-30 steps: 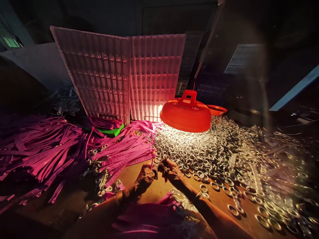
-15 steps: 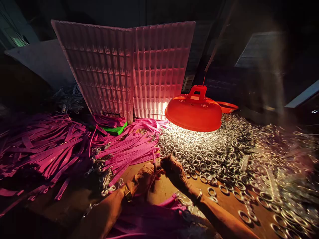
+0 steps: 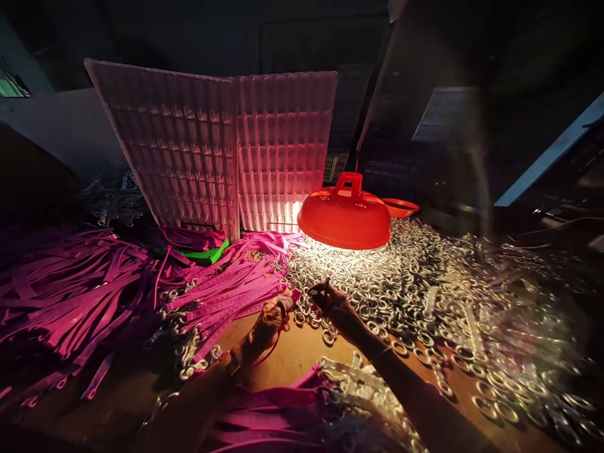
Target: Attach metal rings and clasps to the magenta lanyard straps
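Observation:
My left hand (image 3: 275,314) is closed on a pink strap (image 3: 296,296). One end of the strap sticks out above the fingers, and a thin length hangs below the hand. To the right, my right hand (image 3: 333,301) is apart from the strap, at the near edge of a heap of metal rings (image 3: 406,270). Its fingers are bent and partly spread, and I see nothing held in them. Beside my left hand lies a bundle of pink straps (image 3: 236,296) with metal hardware at their near ends.
A red lamp (image 3: 344,217) hangs low over the rings. Ribbed translucent panels (image 3: 283,151) stand behind. More pink straps (image 3: 61,296) and a green tray (image 3: 210,255) lie left. In front are purple straps (image 3: 274,415) and pale strips (image 3: 363,384).
My hands were together at the strap and have parted. My right hand has moved to the rings, while my left hand keeps the strap. The camera view has shifted slightly.

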`<state>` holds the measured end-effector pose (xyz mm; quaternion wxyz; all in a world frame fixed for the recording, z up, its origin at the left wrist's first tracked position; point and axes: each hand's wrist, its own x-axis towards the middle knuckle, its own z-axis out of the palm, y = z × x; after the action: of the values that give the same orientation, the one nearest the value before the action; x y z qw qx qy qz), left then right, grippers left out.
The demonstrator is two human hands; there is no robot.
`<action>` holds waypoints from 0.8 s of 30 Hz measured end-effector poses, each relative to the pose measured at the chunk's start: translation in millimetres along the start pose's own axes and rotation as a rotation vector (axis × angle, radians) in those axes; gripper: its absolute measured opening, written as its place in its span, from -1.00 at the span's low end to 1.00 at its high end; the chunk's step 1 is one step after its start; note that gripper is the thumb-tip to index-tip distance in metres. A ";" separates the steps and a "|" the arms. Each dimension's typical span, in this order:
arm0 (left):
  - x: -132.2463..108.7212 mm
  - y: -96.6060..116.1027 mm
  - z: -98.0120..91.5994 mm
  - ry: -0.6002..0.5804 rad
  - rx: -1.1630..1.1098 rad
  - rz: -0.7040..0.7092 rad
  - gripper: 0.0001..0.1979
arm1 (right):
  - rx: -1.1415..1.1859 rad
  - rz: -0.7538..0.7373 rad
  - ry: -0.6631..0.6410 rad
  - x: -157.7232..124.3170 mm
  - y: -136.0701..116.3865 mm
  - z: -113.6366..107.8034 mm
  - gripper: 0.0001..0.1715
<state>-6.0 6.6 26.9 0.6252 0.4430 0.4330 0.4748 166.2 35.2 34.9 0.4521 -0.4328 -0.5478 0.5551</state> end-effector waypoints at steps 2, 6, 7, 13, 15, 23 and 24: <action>-1.6 3.3 6.1 -0.030 -0.031 -0.008 -0.62 | 0.092 0.004 0.012 -6.1 5.1 6.1 -0.63; -2.1 -0.4 13.0 -0.064 -0.070 -0.027 -0.61 | 0.137 -0.036 -0.009 -13.4 12.5 16.0 -0.77; -2.0 -2.4 13.3 -0.074 -0.070 -0.022 -0.60 | 0.110 -0.052 -0.020 -14.9 13.4 17.8 -0.79; -3.6 -5.8 14.9 -0.050 -0.070 -0.079 -0.61 | -0.037 -0.049 -0.019 -21.3 15.7 26.4 -0.76; -4.9 -4.6 16.7 -0.052 -0.056 -0.068 -0.62 | -0.066 -0.022 0.009 -20.1 18.0 27.8 -0.73; -6.0 -11.5 19.7 0.021 0.101 -0.009 -0.65 | -0.209 -0.019 0.016 -3.8 27.6 24.2 -0.75; -5.5 -12.0 19.5 0.026 0.120 0.008 -0.66 | -0.229 -0.033 -0.005 -2.2 26.8 23.8 -0.77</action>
<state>14.3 -3.4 20.5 0.5899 0.4754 0.4670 0.4559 142.7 28.2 8.6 0.4074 -0.4713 -0.6159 0.4823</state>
